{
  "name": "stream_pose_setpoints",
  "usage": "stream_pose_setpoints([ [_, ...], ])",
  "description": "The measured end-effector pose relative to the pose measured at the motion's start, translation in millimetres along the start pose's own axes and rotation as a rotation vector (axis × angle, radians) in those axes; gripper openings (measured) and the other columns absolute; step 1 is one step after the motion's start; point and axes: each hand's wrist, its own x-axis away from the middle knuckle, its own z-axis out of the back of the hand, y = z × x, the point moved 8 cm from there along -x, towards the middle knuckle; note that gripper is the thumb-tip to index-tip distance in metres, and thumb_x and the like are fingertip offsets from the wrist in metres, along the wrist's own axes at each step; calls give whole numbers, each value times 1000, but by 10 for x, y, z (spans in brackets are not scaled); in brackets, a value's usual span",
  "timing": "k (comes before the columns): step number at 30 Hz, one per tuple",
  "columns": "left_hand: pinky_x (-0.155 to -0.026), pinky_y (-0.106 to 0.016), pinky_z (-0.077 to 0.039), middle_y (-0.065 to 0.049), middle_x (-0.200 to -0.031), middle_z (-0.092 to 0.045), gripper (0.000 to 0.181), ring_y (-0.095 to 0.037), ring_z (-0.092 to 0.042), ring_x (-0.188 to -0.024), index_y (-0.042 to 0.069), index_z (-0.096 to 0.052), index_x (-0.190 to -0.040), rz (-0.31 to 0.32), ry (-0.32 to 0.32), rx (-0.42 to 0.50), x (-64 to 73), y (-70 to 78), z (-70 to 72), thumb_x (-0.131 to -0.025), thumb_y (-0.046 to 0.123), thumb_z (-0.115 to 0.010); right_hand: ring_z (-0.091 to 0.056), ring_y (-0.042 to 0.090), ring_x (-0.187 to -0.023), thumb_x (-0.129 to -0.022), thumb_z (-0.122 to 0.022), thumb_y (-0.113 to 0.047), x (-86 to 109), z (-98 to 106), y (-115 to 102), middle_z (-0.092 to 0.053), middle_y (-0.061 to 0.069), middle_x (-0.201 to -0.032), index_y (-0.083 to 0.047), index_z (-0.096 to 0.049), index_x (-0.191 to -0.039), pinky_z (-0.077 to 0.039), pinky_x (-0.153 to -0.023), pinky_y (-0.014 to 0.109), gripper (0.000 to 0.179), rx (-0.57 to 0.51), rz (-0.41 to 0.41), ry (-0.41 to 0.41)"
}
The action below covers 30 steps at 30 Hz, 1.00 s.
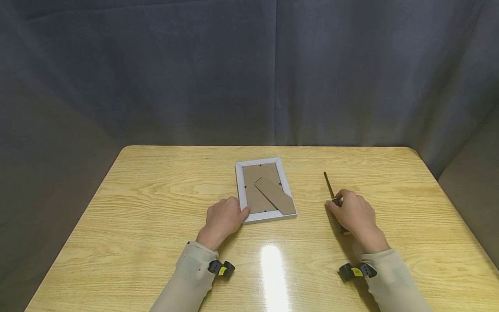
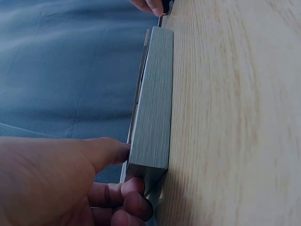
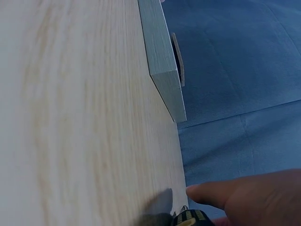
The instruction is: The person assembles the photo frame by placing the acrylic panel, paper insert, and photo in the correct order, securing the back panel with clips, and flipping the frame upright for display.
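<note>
A photo frame (image 1: 269,216) with a pale grey rim lies face down on the table, its brown backboard (image 1: 253,201) and slanted cardboard stand (image 1: 274,193) on top. My left hand (image 1: 223,219) grips its near left corner; in the left wrist view the thumb is on top and the fingers curl at the frame's edge (image 2: 153,103). To the right of the frame, my right hand (image 1: 355,216) holds a screwdriver (image 1: 329,185) by its dark handle, the shaft pointing away from me. In the right wrist view only the handle's end (image 3: 192,217) shows beside the thumb.
The wooden table (image 1: 156,195) has rounded far corners. A dark grey curtain (image 1: 195,78) hangs behind it and along both sides. Light glares off the tabletop between my forearms. Each wrist wears a black strap (image 1: 221,268) with a yellow mark.
</note>
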Motion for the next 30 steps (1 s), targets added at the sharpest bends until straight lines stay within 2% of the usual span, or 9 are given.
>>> stream_pose_setpoints([
  [7,-41,-26,-25,6,-48,-34,51,-10,-34,-44,17,-41,-54,2,-1,12,-12,-12,-11,-98,34,-60,-53,20,-55,-98,-60,-41,6,25,7,-66,11,-74,3,-63,-120,-37,-45,31,49,11,-20,-13],
  [13,-40,-26,-25,6,-48,-36,50,-10,-34,-43,17,-43,-55,0,2,19,-12,-17,-19,-99,34,-59,-56,21,-59,-100,-57,-43,12,47,32,-69,14,-81,1,-62,-124,-38,-46,32,50,34,-45,-5],
  [22,-40,-26,-25,5,-50,-37,47,-11,-35,-44,15,-46,-59,5,20,31,-12,-19,-5,-99,35,-61,-67,26,-70,-99,-60,-40,67,260,-114,-75,17,-97,-2,-65,-124,-41,-47,32,46,18,26,150],
  [26,-39,-26,-24,5,-49,-36,48,-10,-34,-43,16,-45,-58,8,19,32,-17,-27,-7,-99,36,-61,-69,30,-77,-98,-61,-39,110,306,-247,-74,17,-100,-3,-66,-121,-40,-50,32,43,4,57,177],
  [30,-38,-25,-22,7,-46,-34,52,-9,-32,-41,17,-42,-54,7,18,21,-23,-32,-3,-99,36,-61,-70,31,-82,-99,-60,-39,133,268,-374,-74,17,-103,-3,-66,-122,-43,-52,34,43,-16,85,162],
])
